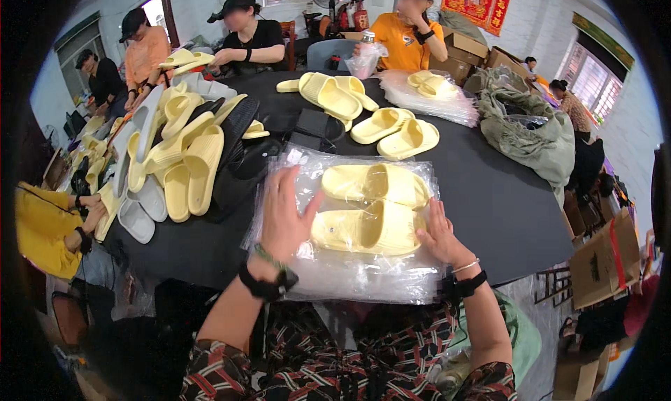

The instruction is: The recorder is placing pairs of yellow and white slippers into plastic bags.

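Observation:
Two pale yellow slide slippers (377, 226) lie side by side on a stack of transparent plastic bags (349, 278) right in front of me. Whether they are inside the top bag or on it I cannot tell. My left hand (283, 216) rests on the bags at the left of the pair, its fingers stretched out and its thumb apart. At the right end of the nearer slipper, my right hand (446, 240) has its fingers extended, the fingertips touching or very near the slipper. Neither hand grips anything.
Yellow, grey and black slippers (203, 156) are heaped on the left of the black table (500, 212). Beyond the bags lie more yellow slippers (409, 137) and black ones (314, 128). A green sack (524, 132) stands at the right; several people (255, 41) sit around the table.

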`<state>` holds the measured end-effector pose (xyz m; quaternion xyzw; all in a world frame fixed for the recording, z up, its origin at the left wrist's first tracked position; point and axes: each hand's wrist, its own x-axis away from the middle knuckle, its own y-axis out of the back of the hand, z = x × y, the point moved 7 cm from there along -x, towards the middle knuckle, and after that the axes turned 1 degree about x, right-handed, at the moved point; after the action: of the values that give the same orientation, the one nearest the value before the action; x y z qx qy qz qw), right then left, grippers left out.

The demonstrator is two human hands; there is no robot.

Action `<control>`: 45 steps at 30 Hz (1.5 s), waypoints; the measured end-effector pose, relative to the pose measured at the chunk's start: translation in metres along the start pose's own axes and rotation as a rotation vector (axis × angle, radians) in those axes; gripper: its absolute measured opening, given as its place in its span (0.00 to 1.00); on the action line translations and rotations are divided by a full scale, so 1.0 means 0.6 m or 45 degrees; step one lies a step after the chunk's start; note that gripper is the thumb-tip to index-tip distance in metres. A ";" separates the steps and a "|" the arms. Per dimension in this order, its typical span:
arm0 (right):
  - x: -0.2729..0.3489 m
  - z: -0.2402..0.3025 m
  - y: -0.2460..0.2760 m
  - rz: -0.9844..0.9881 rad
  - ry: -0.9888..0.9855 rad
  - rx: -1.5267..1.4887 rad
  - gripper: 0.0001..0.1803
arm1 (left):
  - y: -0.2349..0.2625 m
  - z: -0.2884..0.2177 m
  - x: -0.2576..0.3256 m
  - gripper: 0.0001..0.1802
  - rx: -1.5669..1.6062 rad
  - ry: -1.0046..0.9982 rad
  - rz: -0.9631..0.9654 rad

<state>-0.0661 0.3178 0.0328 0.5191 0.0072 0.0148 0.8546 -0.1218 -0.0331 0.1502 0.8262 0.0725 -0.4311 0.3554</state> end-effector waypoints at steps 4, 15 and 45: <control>-0.010 0.014 -0.006 -0.109 -0.010 0.144 0.56 | -0.072 0.158 0.011 0.32 0.300 0.718 0.395; 0.027 0.004 -0.048 -0.045 -0.109 0.111 0.50 | -0.104 0.109 0.079 0.16 1.220 1.172 0.905; 0.036 0.016 -0.048 -0.193 -0.101 0.123 0.48 | -0.067 0.151 0.066 0.26 1.343 1.489 1.299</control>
<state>-0.0438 0.2968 0.0114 0.5579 0.0131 -0.0709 0.8268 -0.1744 -0.0698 0.0645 0.8981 -0.3363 0.2832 -0.0117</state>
